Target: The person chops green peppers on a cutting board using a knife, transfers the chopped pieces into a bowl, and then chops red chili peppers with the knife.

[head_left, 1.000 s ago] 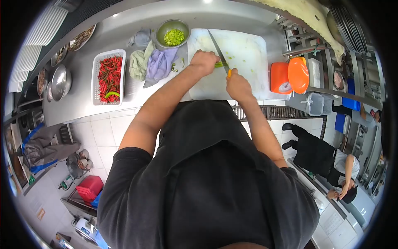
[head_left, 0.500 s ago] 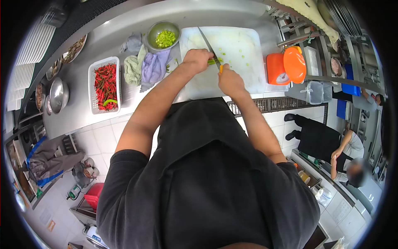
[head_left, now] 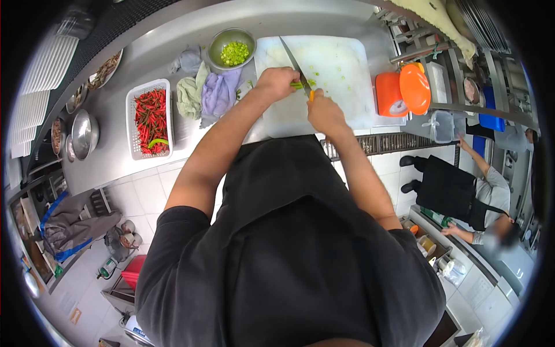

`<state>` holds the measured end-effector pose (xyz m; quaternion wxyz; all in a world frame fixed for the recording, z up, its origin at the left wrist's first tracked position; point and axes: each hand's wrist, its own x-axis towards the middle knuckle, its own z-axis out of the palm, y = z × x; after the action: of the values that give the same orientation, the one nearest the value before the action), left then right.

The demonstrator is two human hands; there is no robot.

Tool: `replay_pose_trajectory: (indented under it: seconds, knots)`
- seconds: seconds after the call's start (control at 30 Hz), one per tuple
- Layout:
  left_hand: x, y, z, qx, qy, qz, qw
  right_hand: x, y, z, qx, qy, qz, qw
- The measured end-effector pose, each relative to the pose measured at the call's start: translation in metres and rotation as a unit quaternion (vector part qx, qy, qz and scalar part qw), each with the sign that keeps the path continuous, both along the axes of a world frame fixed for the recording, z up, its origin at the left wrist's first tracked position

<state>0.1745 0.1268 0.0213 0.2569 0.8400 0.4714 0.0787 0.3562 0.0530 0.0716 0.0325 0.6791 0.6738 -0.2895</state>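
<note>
My left hand (head_left: 278, 82) is closed on slender green vegetable pieces (head_left: 297, 85), whose exact kind I cannot make out, on the white cutting board (head_left: 347, 107). In my right hand (head_left: 327, 115) is the yellow handle of a long kitchen knife (head_left: 292, 56). Its blade points away from me, to the far left, and lies close beside my left fingertips. Small green slices (head_left: 342, 77) are scattered over the board. Beyond my left hand a metal bowl (head_left: 214, 43) contains chopped light-green pieces (head_left: 235, 54).
A white plastic basket (head_left: 131, 124) of red chilies (head_left: 151, 115) stands at the left, with crumpled cloths (head_left: 219, 92) between it and the board. An orange kitchen scale (head_left: 388, 95) is to the right. A co-worker (head_left: 448, 185) stands at the far right.
My view has shifted slightly, while both hands keep their hold at nearly the same spot on the board. The co-worker's arms have spread apart, one reaching toward the counter.
</note>
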Motion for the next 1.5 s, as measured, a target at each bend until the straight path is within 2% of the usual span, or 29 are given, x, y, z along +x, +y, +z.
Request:
replay_pose_trajectory:
  seconds: [0.2, 0.3, 0.4, 0.47, 0.57, 0.63, 0.67, 0.77, 0.87, 0.97, 1.17, 1.3, 1.43, 1.5]
  knots:
    - [-0.006, -0.008, 0.007, 0.021, -0.022, 0.000, 1.000, -0.007, -0.014, -0.028, 0.010, 0.008, -0.030, 0.999]
    - [-0.013, -0.018, 0.008, 0.127, -0.067, 0.021, 0.989, -0.005, -0.004, -0.026, 0.030, 0.006, -0.022, 0.999]
    - [-0.021, -0.031, 0.012, 0.098, -0.030, 0.086, 0.991, -0.006, -0.006, -0.022, 0.030, 0.005, -0.019, 0.999]
    - [-0.027, -0.033, 0.000, 0.073, -0.024, 0.073, 0.994, -0.003, -0.003, -0.017, 0.022, 0.007, -0.013, 1.000]
    - [-0.029, -0.031, -0.007, 0.041, -0.021, 0.069, 0.997, -0.001, -0.009, 0.028, -0.005, 0.002, 0.005, 1.000]
    - [-0.026, -0.032, -0.006, 0.029, -0.021, 0.074, 0.997, -0.001, -0.017, 0.031, -0.015, -0.001, -0.003, 1.000]
    - [-0.024, -0.033, -0.005, 0.027, -0.020, 0.078, 0.996, -0.001, -0.018, 0.032, -0.021, -0.004, -0.008, 1.000]
    - [-0.022, -0.035, 0.002, 0.022, -0.007, 0.087, 0.996, -0.008, -0.017, -0.016, -0.001, -0.023, -0.047, 0.999]
    - [-0.015, -0.035, 0.005, 0.022, 0.015, 0.103, 0.994, -0.002, -0.006, -0.016, 0.008, 0.011, -0.019, 1.000]
    - [-0.008, -0.035, 0.010, 0.009, 0.037, 0.120, 0.992, 0.002, -0.007, 0.020, -0.009, -0.012, 0.014, 1.000]
    - [0.002, -0.035, 0.015, -0.019, 0.046, 0.124, 0.991, -0.002, -0.013, -0.012, -0.006, -0.013, -0.015, 1.000]
    - [0.002, -0.031, 0.016, -0.011, 0.055, 0.109, 0.992, -0.001, -0.015, 0.020, -0.014, -0.014, 0.010, 1.000]
    - [0.006, -0.027, 0.022, -0.033, 0.052, 0.095, 0.994, -0.016, -0.015, -0.012, 0.001, -0.016, -0.030, 0.999]
    - [0.003, -0.024, 0.021, -0.042, 0.065, 0.082, 0.994, -0.008, -0.010, -0.001, -0.006, -0.006, -0.011, 1.000]
